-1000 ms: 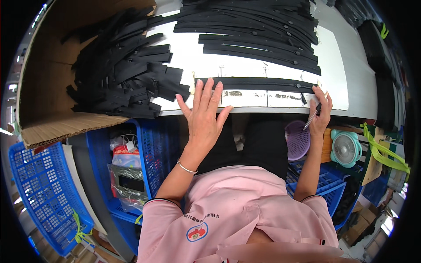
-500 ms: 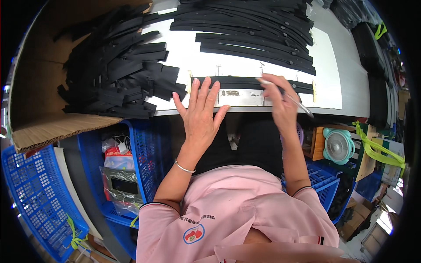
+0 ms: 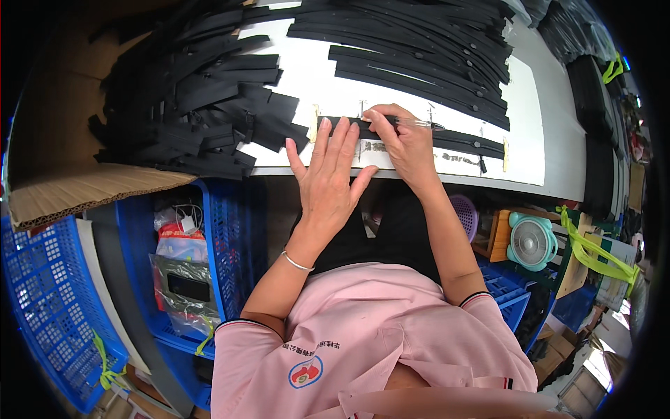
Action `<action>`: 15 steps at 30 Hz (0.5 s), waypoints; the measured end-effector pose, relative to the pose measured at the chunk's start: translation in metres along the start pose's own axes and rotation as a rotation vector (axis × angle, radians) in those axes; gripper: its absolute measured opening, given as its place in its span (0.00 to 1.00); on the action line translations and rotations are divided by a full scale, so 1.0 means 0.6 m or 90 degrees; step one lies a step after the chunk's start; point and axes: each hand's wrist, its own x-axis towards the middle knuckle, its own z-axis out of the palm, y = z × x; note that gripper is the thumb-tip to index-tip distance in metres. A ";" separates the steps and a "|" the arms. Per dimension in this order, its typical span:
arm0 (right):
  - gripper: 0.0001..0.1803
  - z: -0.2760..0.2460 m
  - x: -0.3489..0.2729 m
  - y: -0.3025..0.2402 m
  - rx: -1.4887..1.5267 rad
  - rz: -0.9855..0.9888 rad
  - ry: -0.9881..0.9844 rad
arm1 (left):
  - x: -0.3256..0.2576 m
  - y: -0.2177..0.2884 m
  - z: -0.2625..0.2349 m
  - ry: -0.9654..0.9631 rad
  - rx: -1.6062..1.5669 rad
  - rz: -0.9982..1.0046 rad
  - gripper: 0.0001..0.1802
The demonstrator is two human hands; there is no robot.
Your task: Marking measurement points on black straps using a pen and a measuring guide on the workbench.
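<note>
A black fabric strip [image 3: 453,140] lies crosswise on a white sheet [image 3: 527,105] near the table's front edge. Across its left part rests my left hand [image 3: 328,178], open, with fingers stretched out and the fingertips on the strip. Just to the right, my right hand [image 3: 410,150] is closed around a pen [image 3: 422,123], its point end down by the strip near a mark on the sheet. Pale tape [image 3: 505,153] sits at the strip's right end. Behind, several more black strips [image 3: 412,38] lie side by side, some with small dark round spots.
A tangled heap of black strips [image 3: 202,105] spills from a cardboard box [image 3: 105,192] at the left. Blue baskets [image 3: 216,251] stand below the table, one holding plastic-wrapped items. A teal fan [image 3: 532,241] is at the right, near green ties [image 3: 593,248].
My right hand has moved left along the strip with the pen, closer to my left hand. A black round spot now shows on the strip's right part.
</note>
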 end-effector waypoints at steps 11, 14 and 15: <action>0.10 0.001 0.000 -0.002 0.033 0.007 0.033 | 0.001 0.002 -0.001 -0.010 0.007 -0.002 0.40; 0.14 -0.007 -0.003 -0.002 0.045 -0.001 -0.025 | 0.002 0.002 -0.002 -0.008 0.009 -0.001 0.40; 0.14 -0.006 -0.004 -0.002 0.054 0.003 -0.034 | 0.002 0.002 -0.002 -0.009 0.008 0.001 0.40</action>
